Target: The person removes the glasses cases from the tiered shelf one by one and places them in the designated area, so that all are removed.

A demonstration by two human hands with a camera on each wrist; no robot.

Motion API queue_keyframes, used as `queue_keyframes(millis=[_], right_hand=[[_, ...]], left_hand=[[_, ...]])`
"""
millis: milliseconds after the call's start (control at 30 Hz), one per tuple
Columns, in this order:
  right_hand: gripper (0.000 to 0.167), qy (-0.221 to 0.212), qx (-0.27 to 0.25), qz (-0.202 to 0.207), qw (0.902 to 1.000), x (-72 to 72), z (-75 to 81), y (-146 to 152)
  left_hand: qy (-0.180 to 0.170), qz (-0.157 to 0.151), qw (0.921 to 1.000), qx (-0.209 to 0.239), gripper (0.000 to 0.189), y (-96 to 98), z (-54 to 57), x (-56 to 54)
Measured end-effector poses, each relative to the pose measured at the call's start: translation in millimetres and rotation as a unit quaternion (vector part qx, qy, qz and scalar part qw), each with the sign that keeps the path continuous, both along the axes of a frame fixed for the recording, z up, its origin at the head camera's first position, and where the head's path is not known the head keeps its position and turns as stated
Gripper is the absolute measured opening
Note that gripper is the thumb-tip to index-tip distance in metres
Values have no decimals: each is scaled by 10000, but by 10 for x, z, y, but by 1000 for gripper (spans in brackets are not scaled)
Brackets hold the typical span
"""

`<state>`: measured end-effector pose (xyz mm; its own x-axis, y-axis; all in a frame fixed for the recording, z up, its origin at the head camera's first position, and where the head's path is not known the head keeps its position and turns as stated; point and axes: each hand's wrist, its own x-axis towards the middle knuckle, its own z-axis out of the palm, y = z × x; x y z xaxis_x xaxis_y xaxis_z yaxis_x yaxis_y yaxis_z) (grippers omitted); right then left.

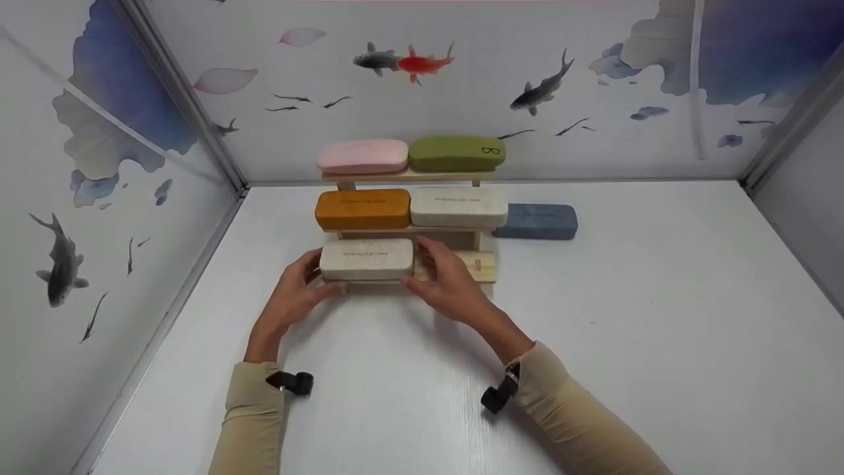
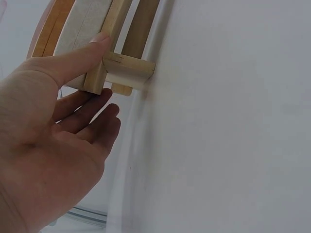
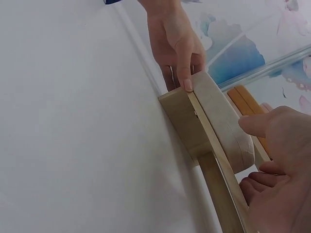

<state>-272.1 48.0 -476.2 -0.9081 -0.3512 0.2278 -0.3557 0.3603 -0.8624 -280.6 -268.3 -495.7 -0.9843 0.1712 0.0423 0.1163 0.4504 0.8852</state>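
Note:
A cream-white glasses case (image 1: pixel 366 258) lies along the left part of the lowest tier of a wooden rack (image 1: pixel 486 267). At its left end is my left hand (image 1: pixel 291 293), thumb tip at the lower front edge of the case. In the left wrist view the left fingers (image 2: pixel 99 119) hang loosely below the rack's end, apart from the thumb. Around the right end is my right hand (image 1: pixel 455 284), thumb toward the front corner and fingers toward the back. The right wrist view shows the right thumb (image 3: pixel 255 125) overlapping the case, with the other fingers loosely bent.
On the middle tier sit an orange case (image 1: pixel 362 210) and a white case (image 1: pixel 459 207). The top tier bears a pink case (image 1: pixel 362 157) and a green case (image 1: pixel 457 154) with a glasses drawing. A blue-grey case (image 1: pixel 544 221) is right of the rack. Patterned walls stand behind and beside the table.

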Motion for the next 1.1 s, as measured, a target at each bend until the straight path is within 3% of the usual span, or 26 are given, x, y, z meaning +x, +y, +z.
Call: queue_keyframes(millis=[300, 700, 1100], right_hand=[[80, -59, -99, 69, 9999, -25, -13, -79], [81, 271, 109, 108, 9995, -16, -11, -116], [76, 442, 338, -296, 9980, 11, -52, -158]], left_hand=[[-20, -70, 9999, 73, 82, -6, 12, -5], [-47, -51, 9999, 133, 82, -11, 16, -12], [-4, 26, 10000, 89, 81, 1, -1, 6]])
